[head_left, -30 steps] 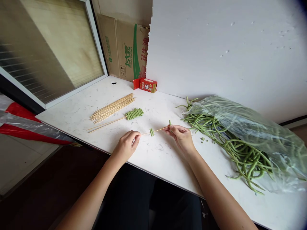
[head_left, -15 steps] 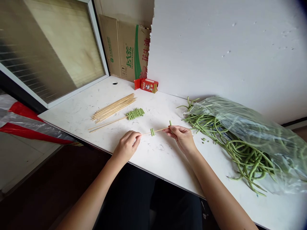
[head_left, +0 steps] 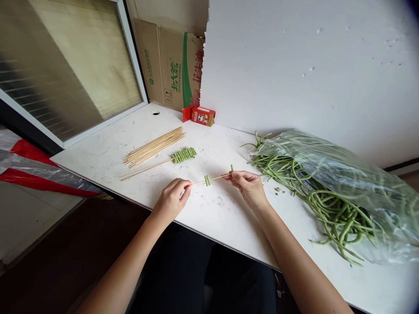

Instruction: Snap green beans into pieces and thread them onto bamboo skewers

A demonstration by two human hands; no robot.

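Observation:
A thin wooden skewer [head_left: 216,178] spans the gap between my hands, with short green bean pieces [head_left: 207,180] threaded near its middle. My left hand [head_left: 173,198] pinches the skewer's left end. At the other end, my right hand [head_left: 247,186] is closed on a short bean piece [head_left: 232,167] that pokes up above the fingers, at the skewer's tip; whether the tip has entered it is hidden. Behind my hands lie finished-looking skewered beans [head_left: 183,155], packed side by side, with bare sticks pointing left. A bundle of bare skewers [head_left: 155,147] lies beyond them.
Long green beans [head_left: 343,216] spill from a clear plastic bag [head_left: 330,157] on the right of the white table [head_left: 229,235]. Bean scraps [head_left: 278,190] lie nearby. At the back are a small red box [head_left: 203,116], a cardboard carton [head_left: 166,65] and a framed glass panel [head_left: 104,65].
The view has shifted very slightly. Both hands keep the same grip on the skewer and the bean piece, with no clear movement between them.

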